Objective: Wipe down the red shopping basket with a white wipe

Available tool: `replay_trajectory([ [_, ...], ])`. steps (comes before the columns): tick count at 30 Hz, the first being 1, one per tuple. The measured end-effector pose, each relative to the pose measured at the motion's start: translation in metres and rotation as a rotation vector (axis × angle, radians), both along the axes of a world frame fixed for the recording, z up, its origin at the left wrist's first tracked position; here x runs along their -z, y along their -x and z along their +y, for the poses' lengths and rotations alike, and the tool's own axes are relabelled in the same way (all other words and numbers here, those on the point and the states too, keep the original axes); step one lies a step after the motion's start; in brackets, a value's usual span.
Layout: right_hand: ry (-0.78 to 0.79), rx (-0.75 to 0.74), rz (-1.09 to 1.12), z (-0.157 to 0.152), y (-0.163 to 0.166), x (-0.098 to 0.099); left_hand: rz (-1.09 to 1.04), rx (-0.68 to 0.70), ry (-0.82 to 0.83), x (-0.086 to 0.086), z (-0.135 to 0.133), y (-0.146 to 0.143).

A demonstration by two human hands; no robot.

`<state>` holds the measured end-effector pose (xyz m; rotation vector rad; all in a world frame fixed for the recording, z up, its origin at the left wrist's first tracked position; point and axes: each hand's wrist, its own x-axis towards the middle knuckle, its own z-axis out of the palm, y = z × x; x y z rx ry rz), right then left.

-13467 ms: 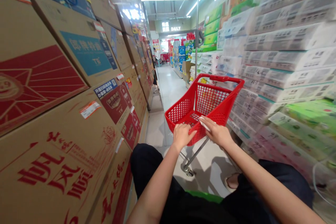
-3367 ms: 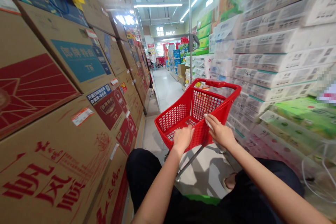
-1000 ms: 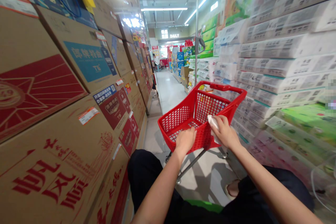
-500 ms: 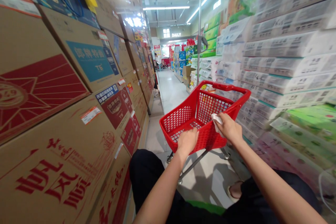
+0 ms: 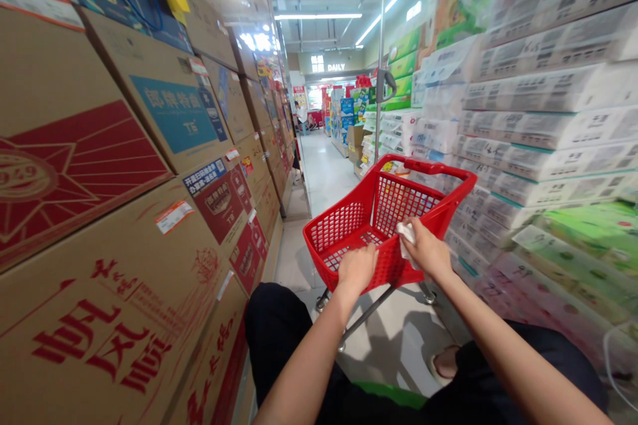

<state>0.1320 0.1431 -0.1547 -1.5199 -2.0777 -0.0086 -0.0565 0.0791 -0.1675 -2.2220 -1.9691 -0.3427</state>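
Note:
A red plastic shopping cart [image 5: 349, 219] stands in the aisle in front of me, its basket empty. My left hand [image 5: 356, 269] grips the near rim of the basket with curled fingers. My right hand [image 5: 426, 249] is closed on a white cloth [image 5: 406, 234] and presses it against the cart's right rim. Both forearms reach forward over my dark trousers.
Stacked cardboard cartons [image 5: 124, 212] wall the left side. Wrapped tissue packs [image 5: 538, 133] pile high on the right. A metal pole [image 5: 381, 53] rises behind the cart. The pale floor [image 5: 323, 172] runs ahead toward distant displays.
My right hand with the cloth has moved along the cart's right rim, up and then slightly back. The left hand keeps its grip on the near rim.

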Motion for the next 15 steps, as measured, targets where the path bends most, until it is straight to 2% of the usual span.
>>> replay_trajectory([
  [5,-0.020,-0.169,-0.074,-0.015,0.020,0.009,0.005,0.005,-0.015,0.001,0.000,0.001],
  [11,0.001,-0.015,-0.028,-0.001,0.007,-0.002,0.001,0.021,-0.024,0.001,0.000,0.001],
  [15,0.012,-0.063,-0.009,-0.011,0.016,0.004,0.003,0.006,-0.015,0.000,-0.001,-0.001],
])
